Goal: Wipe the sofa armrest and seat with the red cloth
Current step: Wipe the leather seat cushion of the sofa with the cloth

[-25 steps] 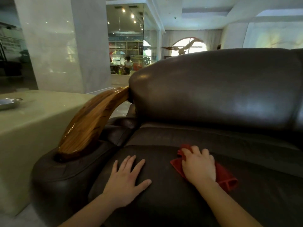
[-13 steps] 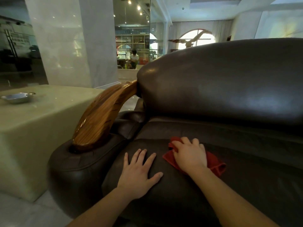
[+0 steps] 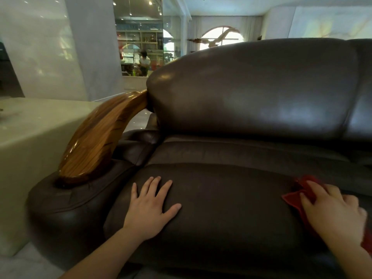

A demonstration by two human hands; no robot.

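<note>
A dark brown leather sofa fills the view, and its seat cushion lies in front of me. The armrest on the left is padded leather with a curved glossy wooden rail on top. My left hand lies flat on the left part of the seat, fingers spread, holding nothing. My right hand presses the red cloth onto the right side of the seat; the hand covers most of the cloth and looks blurred.
The tall leather backrest rises behind the seat. A pale stone table stands just left of the armrest. Behind it are a white pillar and a glass wall, with a person far off inside.
My right hand has swept the red cloth to the right across the seat, from beside my left hand to the right edge of view. The left hand stays flat.
</note>
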